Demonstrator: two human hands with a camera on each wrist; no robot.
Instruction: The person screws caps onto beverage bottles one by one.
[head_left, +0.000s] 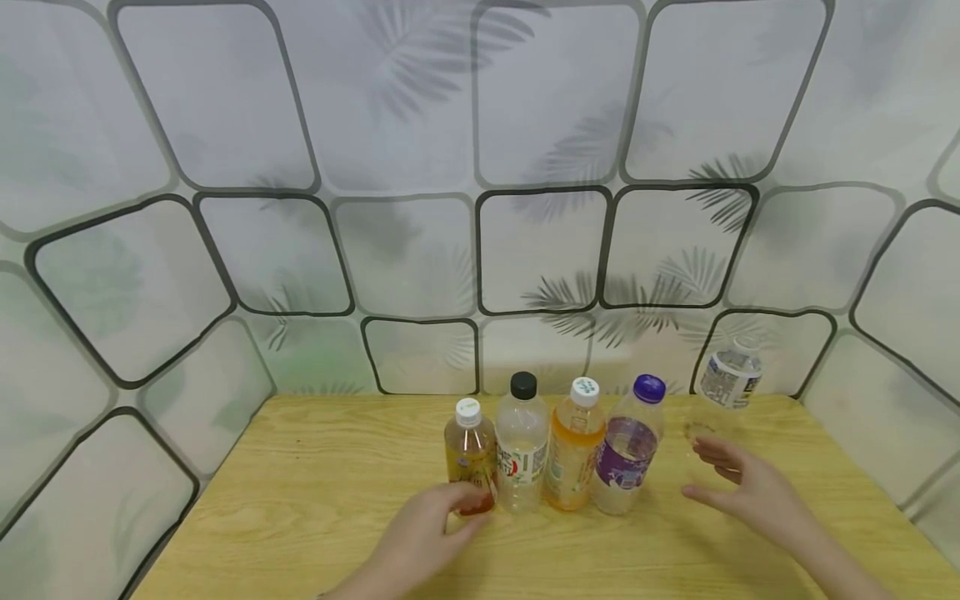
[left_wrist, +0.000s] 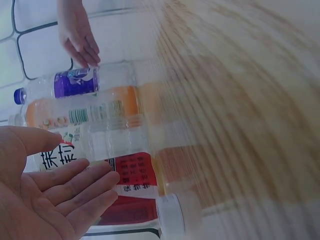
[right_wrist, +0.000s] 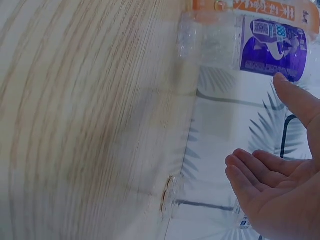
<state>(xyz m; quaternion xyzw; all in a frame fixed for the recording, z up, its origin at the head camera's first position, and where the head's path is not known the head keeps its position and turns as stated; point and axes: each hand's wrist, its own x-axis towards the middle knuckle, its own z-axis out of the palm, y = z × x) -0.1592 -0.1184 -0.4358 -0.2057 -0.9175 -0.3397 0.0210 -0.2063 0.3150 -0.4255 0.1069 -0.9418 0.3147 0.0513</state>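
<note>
Beside the front of the brown tea bottle (head_left: 468,442) with the white cap, my left hand (head_left: 431,529) has its fingers spread. In the left wrist view, that hand (left_wrist: 65,190) is palm-up in front of a bottle with a red label (left_wrist: 135,172); contact cannot be told. To the right of the row, my right hand (head_left: 757,496) holds nothing, its thumb apart from the fingers. It is between the purple-capped bottle (head_left: 628,446) and a clear bottle (head_left: 727,383) with a white-and-blue label. The right wrist view shows that palm (right_wrist: 285,195) empty.
Between the tea and purple-capped bottles stand a clear black-capped bottle (head_left: 522,442) and an orange white-capped bottle (head_left: 576,446), close together. All are on a wood-grain table (head_left: 322,467) before a patterned backdrop (head_left: 405,250). A white round piece (left_wrist: 172,215) shows low in the left wrist view.
</note>
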